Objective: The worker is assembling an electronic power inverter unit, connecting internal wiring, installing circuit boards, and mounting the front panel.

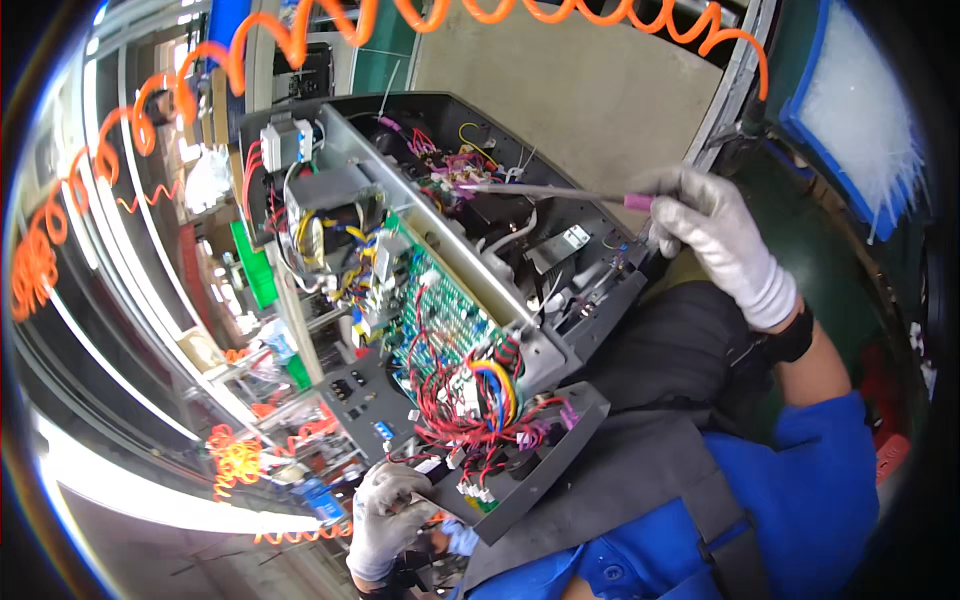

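A dark open machine housing [440,98] full of wiring lies before me. My right hand [705,225], in a white glove, is closed at the pink end of a thin grey lead [560,191]. That lead stretches leftward over the housing, its other pink end among purple and red wires. At the lower left, my gloved left hand [388,510] is curled at the edge of a dark end panel [555,455]; some fingers are hidden. Red wires [450,410] bunch above this panel, beside a green circuit board [440,315]. A metal divider [430,220] runs through the housing.
An orange coiled hose [490,12] loops across the top and down the left. A blue-framed bin [800,110] with clear plastic stands at the far right. A green bin [255,265] and shelving are on the left. Beyond the housing is a beige board [570,85].
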`<state>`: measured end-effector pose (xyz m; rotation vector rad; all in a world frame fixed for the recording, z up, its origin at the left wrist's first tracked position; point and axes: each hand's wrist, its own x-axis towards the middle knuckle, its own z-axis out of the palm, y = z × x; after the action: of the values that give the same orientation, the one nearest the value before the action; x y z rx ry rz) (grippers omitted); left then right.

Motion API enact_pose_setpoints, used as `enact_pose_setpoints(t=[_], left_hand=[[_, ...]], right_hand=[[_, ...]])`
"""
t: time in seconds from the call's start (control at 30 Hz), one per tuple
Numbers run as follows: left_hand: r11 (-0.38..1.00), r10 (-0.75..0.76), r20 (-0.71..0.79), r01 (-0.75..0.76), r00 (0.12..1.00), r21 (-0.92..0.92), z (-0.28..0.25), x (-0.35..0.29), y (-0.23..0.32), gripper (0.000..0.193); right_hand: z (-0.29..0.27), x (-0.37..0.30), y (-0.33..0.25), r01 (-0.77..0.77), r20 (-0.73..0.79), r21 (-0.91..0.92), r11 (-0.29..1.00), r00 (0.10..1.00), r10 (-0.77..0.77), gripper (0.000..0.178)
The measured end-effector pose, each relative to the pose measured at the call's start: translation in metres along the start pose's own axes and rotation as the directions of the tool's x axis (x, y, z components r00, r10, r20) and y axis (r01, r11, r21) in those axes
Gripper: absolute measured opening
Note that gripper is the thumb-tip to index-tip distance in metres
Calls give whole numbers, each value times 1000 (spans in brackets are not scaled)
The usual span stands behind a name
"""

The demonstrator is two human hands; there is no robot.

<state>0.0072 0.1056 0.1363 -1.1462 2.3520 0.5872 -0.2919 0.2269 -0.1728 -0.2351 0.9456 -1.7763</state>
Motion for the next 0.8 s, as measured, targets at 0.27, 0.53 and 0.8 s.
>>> enact_pose_setpoints(t=[0.27,0.53,0.8], left_hand=[[862,-462,-36,458,886,219,-8,29,16,24],[712,-699,-97,679,708,-176,-2,35,22,18],[709,-705,-146,695,694,-117,-4,22,13,19]], right_hand=[[-19,78,-9,213,165,138,967,958,-235,18],[-1,137,1,595,289,53,802,760,-583,9],[46,157,6,595,415,110,796,700,-581,13]])
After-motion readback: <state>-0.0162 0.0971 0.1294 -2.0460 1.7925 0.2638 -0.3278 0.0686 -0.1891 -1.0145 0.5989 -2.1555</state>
